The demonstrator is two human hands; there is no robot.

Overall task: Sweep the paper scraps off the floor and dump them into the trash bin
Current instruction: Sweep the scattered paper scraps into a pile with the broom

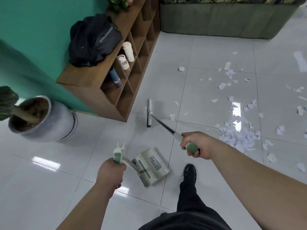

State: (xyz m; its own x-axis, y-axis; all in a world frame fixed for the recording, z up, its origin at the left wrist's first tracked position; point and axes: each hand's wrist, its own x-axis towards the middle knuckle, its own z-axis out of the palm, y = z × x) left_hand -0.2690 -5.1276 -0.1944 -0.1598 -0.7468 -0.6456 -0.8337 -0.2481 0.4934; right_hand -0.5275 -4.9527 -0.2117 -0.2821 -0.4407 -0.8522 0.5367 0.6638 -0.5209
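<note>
My right hand (195, 144) grips the green and white end of a broom handle. Its black shaft runs up and left to the broom head (149, 113), which stands on the white tile floor near the shelf corner. In my left hand (110, 172) I hold the green handle of a white dustpan (152, 166), whose pan hangs low over the floor in front of my feet. White paper scraps (239, 138) lie scattered over the tiles on the right, densest just right of my right hand. No trash bin is in view.
A wooden cubby shelf (106, 95) stands against the teal wall, with a black backpack (93, 40) on top and bottles inside. A grey plant pot (41, 118) sits on the left. A green planter box (224, 20) runs along the back. My black shoe (190, 173) is beside the dustpan.
</note>
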